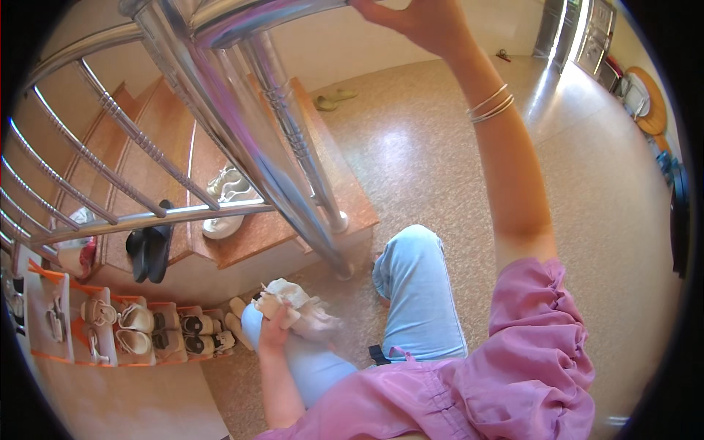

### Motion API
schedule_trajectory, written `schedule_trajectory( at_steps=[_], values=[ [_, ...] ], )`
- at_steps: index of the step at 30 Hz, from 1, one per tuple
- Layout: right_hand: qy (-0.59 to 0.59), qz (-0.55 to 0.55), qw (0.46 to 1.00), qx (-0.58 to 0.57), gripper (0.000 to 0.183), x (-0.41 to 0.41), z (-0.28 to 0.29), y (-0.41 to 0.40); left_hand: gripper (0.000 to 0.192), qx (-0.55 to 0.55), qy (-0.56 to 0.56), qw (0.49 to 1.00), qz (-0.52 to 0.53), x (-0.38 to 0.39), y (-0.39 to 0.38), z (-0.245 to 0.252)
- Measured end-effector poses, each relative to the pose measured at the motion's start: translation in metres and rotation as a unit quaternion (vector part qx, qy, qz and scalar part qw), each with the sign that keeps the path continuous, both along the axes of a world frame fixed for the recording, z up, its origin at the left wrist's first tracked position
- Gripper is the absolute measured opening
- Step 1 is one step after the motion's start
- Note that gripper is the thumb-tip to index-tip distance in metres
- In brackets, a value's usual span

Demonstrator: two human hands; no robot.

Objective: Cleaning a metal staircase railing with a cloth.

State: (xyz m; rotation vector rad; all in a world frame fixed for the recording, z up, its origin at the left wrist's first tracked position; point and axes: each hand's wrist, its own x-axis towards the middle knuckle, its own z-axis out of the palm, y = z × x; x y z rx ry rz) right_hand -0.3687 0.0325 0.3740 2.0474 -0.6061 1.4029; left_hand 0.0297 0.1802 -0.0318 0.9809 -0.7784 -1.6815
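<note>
My left hand [275, 327] is closed on a crumpled whitish cloth [308, 308], which hangs over my bent leg in light blue jeans. At the top edge, my right hand [410, 22] reaches to the polished steel handrail [275, 14]; its fingertips meet the rail at the picture's rim and are partly cut off. Two thin bangles circle that wrist. Below the handrail stand a thick steel post [236, 137] and a thinner ringed baluster [291, 121], fixed near the corner of the lowest stair.
White sneakers [223, 223] and black slides [148, 247] rest on the stone steps [242, 247]. An orange-edged shoe rack [132, 360] with several pairs stands at the lower left. Greenish slippers [327, 103] lie on the floor beyond the stairs. Various items line the right wall.
</note>
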Motion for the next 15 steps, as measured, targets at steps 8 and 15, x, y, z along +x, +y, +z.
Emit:
schedule_trajectory(
  at_steps=[8,15],
  values=[
    [0.022,0.094,0.993,0.073,0.049,-0.027,0.005,-0.013,0.023,0.010,0.018,1.000,0.001,0.000,-0.002,-0.004],
    [0.045,0.076,0.992,0.090,0.049,-0.027,0.008,-0.011,0.020,0.003,0.016,1.000,-0.004,-0.001,-0.002,0.000]
  ],
)
